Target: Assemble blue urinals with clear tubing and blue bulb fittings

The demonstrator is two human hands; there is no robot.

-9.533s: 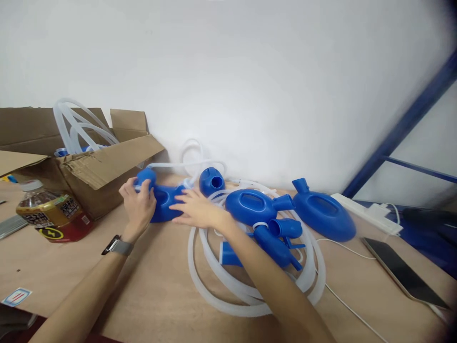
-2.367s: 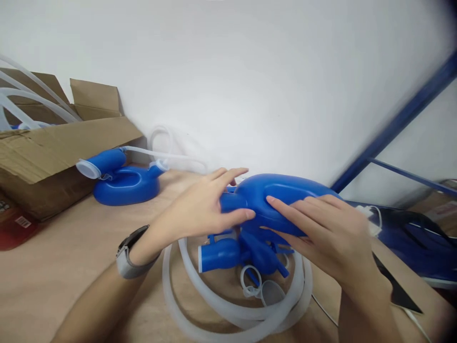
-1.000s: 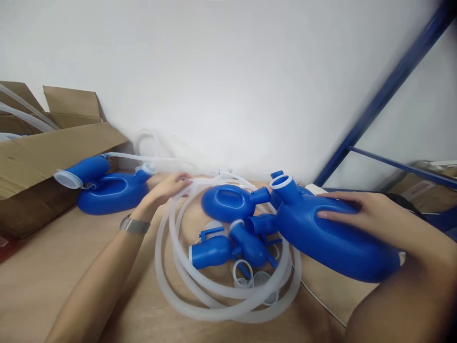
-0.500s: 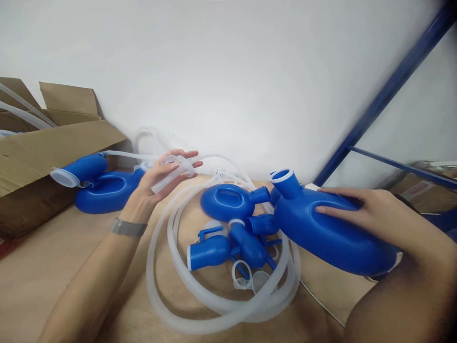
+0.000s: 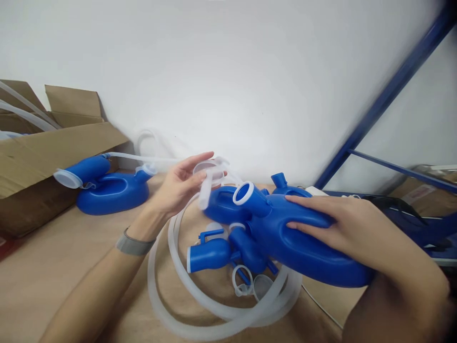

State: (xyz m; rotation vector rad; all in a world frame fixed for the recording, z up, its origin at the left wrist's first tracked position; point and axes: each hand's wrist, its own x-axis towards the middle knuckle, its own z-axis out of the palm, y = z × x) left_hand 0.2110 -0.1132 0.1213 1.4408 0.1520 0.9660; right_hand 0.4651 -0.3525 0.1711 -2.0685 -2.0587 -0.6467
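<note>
My left hand point(image 5: 183, 183) holds a translucent white plastic cap piece point(image 5: 206, 183) between thumb and fingers, close to the mouth of a large blue bottle point(image 5: 300, 233). That bottle lies tilted in my right hand point(image 5: 339, 219), whose fingers grip it around the handle recess; its white-rimmed mouth points up and left. The cap piece and the mouth are apart. Below them on the table are a blue cup-like part point(image 5: 209, 255) with a white rim, another blue part point(image 5: 248, 245) and clear ring caps point(image 5: 243, 280).
Coiled translucent tubing point(image 5: 185, 328) surrounds the blue parts on the brown table point(image 5: 46, 271). At left, a blue bottle point(image 5: 114, 197) and a blue part with tube point(image 5: 87, 170) sit by an open cardboard box point(image 5: 64, 143). A blue metal frame point(image 5: 385, 97) stands at right.
My left hand has moved right with the cap piece, which is now turned more upright. My right hand has brought the blue bottle left, so its mouth is nearer the cap piece.
</note>
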